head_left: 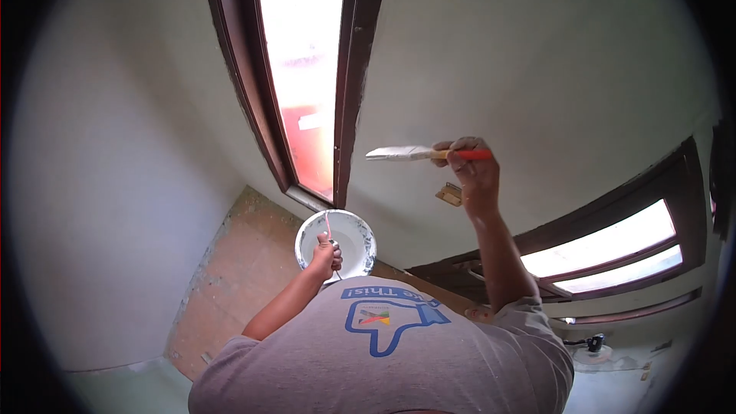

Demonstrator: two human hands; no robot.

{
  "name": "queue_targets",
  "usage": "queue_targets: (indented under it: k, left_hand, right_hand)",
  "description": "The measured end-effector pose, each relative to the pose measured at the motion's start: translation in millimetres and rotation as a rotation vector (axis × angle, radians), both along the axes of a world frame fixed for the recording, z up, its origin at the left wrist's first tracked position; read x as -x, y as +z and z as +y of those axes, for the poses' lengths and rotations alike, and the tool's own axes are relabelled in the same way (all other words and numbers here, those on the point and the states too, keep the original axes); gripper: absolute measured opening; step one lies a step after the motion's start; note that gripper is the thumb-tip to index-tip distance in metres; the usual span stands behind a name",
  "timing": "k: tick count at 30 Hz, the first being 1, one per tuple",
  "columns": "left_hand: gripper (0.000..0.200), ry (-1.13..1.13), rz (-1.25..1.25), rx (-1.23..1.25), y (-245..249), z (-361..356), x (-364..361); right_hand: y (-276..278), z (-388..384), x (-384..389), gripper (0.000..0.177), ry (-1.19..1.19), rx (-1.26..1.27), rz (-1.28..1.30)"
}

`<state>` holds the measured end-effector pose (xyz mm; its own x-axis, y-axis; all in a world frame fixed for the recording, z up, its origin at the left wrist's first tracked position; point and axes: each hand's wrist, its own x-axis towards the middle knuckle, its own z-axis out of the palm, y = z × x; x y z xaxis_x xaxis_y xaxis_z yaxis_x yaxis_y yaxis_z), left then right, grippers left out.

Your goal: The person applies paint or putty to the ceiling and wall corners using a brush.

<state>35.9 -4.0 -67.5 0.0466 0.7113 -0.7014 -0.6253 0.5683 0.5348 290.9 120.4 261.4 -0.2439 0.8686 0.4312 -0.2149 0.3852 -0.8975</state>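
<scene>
Your right hand (469, 169) grips one brush (405, 153) by its red handle, just right of the window frame (346, 84). The brush lies level, with its bristles pointing left toward that frame. Below the frame, your left hand (326, 254) is clenched on the thin handle of one paint bucket (356, 234).

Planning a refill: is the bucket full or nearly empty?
Not full: the bucket in the left hand shows inner wall below its rim; exact level unclear.

Blown-out window (303, 46) glare — dim, fisheye-warped edges
</scene>
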Motion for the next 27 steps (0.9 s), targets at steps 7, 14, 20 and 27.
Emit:
queue_targets:
  k: [7, 14, 20, 27]
  left_hand:
    - [0.046, -0.070, -0.028, -0.002, 7, 12, 12]
    - [0.046, -0.091, -0.053, 0.038, 9, 11, 12]
    - [0.045, -0.075, -0.058, 0.029, 5, 11, 8]
    - [0.040, -0.021, -0.048, 0.045, -3, 10, 4]
  right_hand:
    - [138, 47, 18, 0.010, 0.030, -0.438, -0.159]
    - [222, 75, 35, 0.017, 0.069, -0.535, -0.377]
    - [247, 87, 43, 0.015, -0.066, -0.802, -0.828]
    - [236, 68, 41, 0.008, -0.193, -0.659, -0.985]
